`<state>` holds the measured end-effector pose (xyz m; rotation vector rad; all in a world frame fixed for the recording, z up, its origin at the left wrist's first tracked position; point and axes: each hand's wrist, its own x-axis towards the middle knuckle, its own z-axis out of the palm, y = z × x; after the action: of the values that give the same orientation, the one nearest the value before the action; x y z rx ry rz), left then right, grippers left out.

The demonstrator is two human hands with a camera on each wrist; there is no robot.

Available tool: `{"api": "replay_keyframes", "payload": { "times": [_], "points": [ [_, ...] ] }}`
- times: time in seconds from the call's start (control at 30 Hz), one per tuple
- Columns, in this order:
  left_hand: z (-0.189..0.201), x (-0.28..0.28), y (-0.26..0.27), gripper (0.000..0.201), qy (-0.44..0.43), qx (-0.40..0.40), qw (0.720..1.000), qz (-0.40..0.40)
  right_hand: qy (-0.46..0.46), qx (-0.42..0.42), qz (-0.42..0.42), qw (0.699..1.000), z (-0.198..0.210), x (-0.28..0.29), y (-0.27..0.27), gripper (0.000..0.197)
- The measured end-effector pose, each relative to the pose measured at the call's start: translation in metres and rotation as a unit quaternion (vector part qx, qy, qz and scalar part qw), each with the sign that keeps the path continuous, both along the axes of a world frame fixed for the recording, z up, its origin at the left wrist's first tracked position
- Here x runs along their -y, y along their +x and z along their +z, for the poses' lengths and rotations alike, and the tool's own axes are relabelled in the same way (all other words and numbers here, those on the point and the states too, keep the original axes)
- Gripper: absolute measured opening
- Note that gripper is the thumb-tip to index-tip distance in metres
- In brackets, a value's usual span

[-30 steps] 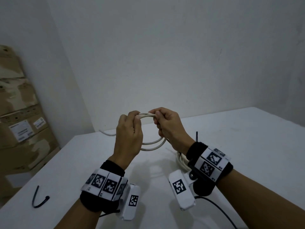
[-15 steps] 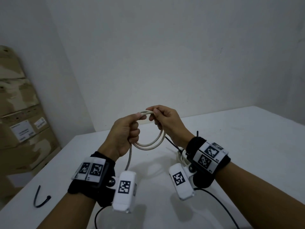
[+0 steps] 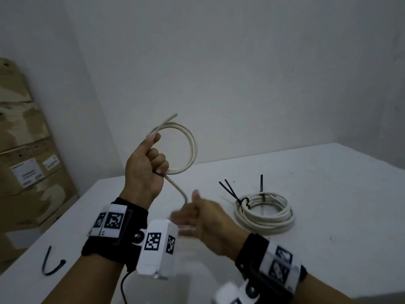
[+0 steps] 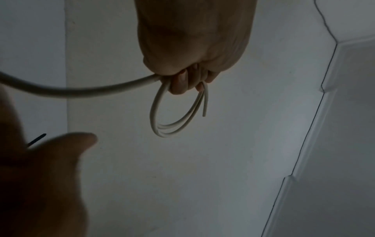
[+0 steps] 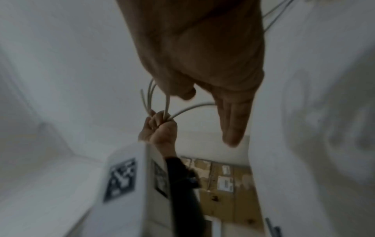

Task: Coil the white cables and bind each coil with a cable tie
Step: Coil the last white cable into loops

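My left hand [image 3: 153, 159] is raised above the white table [image 3: 328, 194] and grips a small coil of white cable [image 3: 189, 148] of a few loops. In the left wrist view, the left hand [image 4: 188, 78] has its fingers curled round the coil [image 4: 172, 126]. The cable's loose tail [image 3: 175, 187] runs down to my right hand [image 3: 195, 216], which is blurred, with straight fingers and a raised thumb. In the right wrist view, the tail [image 5: 192, 107] passes behind the straight fingers [image 5: 233, 121]. A second white coil [image 3: 263, 213] lies on the table with black cable ties [image 3: 230, 190] on it.
A loose black cable tie [image 3: 52, 265] lies bent near the table's front left edge. Stacked cardboard boxes [image 3: 24, 150] stand against the left wall. White walls close off the far side of the table.
The left hand has lifted the coil and now holds it alone. The right hand has let go of the coil and dropped down along the tail. The tied coil is now uncovered.
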<state>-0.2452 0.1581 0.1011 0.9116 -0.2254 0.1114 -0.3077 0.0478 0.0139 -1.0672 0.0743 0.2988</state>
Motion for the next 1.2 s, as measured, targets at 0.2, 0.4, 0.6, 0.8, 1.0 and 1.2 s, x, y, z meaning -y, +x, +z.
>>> {"api": "replay_keyframes", "payload": {
  "times": [0.2, 0.4, 0.6, 0.8, 1.0, 1.2],
  "points": [
    [-0.010, -0.007, -0.011, 0.021, 0.010, -0.032, 0.999, -0.021, 0.290, -0.031, -0.192, 0.937, 0.040, 0.024, 0.041, 0.025],
    [-0.010, -0.014, -0.011, 0.021, 0.017, -0.042, 0.999, -0.015, 0.002, 0.024, -0.151, 0.988, 0.023, 0.021, 0.031, 0.024],
    [-0.013, -0.005, -0.012, 0.020, -0.023, -0.037, 0.999, -0.003, 0.408, -0.053, -0.204, 0.888, 0.029, 0.024, 0.019, 0.019],
    [-0.028, 0.012, -0.014, 0.019, -0.029, -0.060, 0.998, -0.007, 0.392, -0.035, -0.233, 0.889, 0.043, 0.011, 0.020, 0.046],
    [-0.040, 0.020, -0.019, 0.017, -0.033, -0.083, 0.996, -0.018, 0.155, 0.037, -0.223, 0.962, 0.047, 0.004, 0.024, 0.066],
    [-0.049, 0.018, -0.019, 0.016, 0.011, -0.089, 0.995, 0.034, -0.060, 0.096, -0.152, 0.982, 0.034, 0.016, 0.034, 0.068]
  ]
}}
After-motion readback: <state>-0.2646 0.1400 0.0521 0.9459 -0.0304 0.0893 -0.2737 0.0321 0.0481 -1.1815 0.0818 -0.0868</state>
